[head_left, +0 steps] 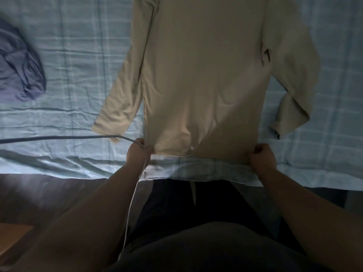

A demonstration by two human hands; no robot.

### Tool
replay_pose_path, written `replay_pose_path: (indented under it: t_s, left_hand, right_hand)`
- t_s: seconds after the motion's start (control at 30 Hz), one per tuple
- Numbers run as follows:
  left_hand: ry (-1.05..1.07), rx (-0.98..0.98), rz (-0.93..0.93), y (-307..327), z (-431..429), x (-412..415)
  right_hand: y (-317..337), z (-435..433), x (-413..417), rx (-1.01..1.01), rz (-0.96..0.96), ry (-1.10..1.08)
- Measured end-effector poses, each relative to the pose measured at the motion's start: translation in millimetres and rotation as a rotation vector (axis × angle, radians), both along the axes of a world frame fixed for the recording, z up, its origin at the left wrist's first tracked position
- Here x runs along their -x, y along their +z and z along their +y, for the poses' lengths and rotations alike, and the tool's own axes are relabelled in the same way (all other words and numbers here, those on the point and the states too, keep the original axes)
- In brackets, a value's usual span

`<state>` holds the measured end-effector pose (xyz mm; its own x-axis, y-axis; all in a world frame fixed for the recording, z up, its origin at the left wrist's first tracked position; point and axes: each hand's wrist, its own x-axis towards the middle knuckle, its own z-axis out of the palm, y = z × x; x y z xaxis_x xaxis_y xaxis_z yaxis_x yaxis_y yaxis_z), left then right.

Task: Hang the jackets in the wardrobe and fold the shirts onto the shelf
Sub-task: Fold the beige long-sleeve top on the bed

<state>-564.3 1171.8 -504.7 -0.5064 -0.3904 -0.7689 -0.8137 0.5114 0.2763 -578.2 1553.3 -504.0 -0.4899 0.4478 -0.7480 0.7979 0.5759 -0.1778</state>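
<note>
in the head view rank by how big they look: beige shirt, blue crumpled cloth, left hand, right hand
1. beige shirt
2. blue crumpled cloth, cut off at the frame edge
3. left hand and right hand, about alike, so not ranked

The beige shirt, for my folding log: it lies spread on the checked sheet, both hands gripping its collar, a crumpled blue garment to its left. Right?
Not the collar: the head view shows the left hand and right hand gripping the beige shirt by its bottom hem. It does lie spread on the checked sheet, the crumpled blue garment to its left.
</note>
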Motion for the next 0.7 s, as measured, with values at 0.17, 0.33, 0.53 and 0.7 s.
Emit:
replay_pose_path:
  t_s: [0.17, 0.33, 0.53, 0.7]
  left_hand:
    - [0.313, -0.260, -0.058, 5, -14, -6]
    - [0.211, -0.167, -0.077, -3, -23, -14]
    - [-0.096, 0.109, -0.132, -2, -14, -8]
    - [0.045, 0.171, -0.021, 9, -15, 3]
  right_hand:
    - [6, 12, -2, -0.039, -0.119, 0.153]
    - [10, 16, -6, -0.079, -0.064, 0.195]
    - [11, 1, 8, -0.108, 0.141, 0.212]
    - [14, -37, 42, -0.079, 0.319, 0.453]
